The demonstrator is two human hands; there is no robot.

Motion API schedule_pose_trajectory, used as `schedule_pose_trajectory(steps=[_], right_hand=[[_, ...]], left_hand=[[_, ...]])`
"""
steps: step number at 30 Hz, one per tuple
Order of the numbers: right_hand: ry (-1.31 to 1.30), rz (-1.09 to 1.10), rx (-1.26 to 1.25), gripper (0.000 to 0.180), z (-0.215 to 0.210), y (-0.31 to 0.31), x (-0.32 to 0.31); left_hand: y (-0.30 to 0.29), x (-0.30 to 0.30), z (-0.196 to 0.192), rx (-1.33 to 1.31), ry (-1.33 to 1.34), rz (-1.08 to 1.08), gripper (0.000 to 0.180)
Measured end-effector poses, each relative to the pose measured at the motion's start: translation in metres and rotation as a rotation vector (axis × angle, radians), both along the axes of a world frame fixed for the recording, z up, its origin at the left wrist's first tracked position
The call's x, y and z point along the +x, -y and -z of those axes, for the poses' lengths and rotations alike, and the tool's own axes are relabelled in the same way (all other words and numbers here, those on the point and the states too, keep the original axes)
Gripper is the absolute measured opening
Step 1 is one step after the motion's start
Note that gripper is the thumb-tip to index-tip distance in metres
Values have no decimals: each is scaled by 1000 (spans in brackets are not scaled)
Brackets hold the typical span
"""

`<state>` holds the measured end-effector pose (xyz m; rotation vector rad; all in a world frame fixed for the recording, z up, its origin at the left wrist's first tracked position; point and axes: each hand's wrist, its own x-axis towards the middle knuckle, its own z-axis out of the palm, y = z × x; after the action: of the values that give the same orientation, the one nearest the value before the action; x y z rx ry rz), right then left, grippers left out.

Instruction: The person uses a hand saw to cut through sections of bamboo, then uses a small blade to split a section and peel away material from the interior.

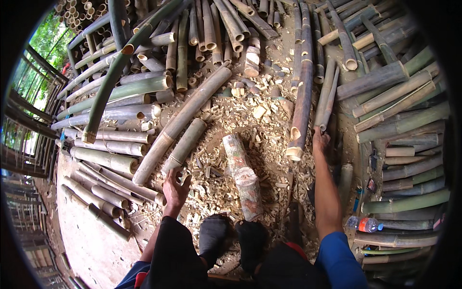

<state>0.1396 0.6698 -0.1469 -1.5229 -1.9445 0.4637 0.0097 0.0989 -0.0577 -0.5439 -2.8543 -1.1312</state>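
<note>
My left hand (176,190) is at the near end of a short bamboo piece (186,144), thumb and fingers apart, its fingertips at or just short of the cut end. Beside that piece lies a longer bamboo pole (180,125). On the right, my arm is stretched forward and my right hand (321,140) is closed round the near end of a slim bamboo piece (330,102). Another bamboo length (324,91) runs close along it. Between my arms a thick log (244,178) with a chopped notch lies on the ground in front of my feet.
Wood chips (260,113) cover the ground around the log. Stacked bamboo (113,149) lies on the left, and more bamboo (404,130) fills the right side. A dark bamboo pole (303,96) stretches away beside my right hand. A plastic bottle (364,224) rests near my right elbow.
</note>
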Motion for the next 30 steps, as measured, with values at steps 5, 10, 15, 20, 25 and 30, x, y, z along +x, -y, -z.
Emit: schedule_pose_trajectory(steps=[5, 10, 15, 20, 25, 30], right_hand=[[-1106, -256, -1094, 41, -104, 107, 33], [-995, -331, -817, 38, -161, 210, 93], [-713, -474, -673, 34, -153, 306, 152], [-355, -876, -810, 58, -157, 375, 139], [-167, -940, -685, 63, -160, 365, 121], [152, -789, -354, 61, -119, 353, 120]], left_hand=[[-19, 15, -3, 355, 393, 174, 31], [-81, 19, -40, 533, 659, 335, 30], [-154, -4, -98, 590, 743, 625, 50], [-197, -25, -105, 443, 982, 546, 84], [-180, -31, -63, 856, 1169, 436, 94], [-75, -65, -74, 217, 617, 675, 105]])
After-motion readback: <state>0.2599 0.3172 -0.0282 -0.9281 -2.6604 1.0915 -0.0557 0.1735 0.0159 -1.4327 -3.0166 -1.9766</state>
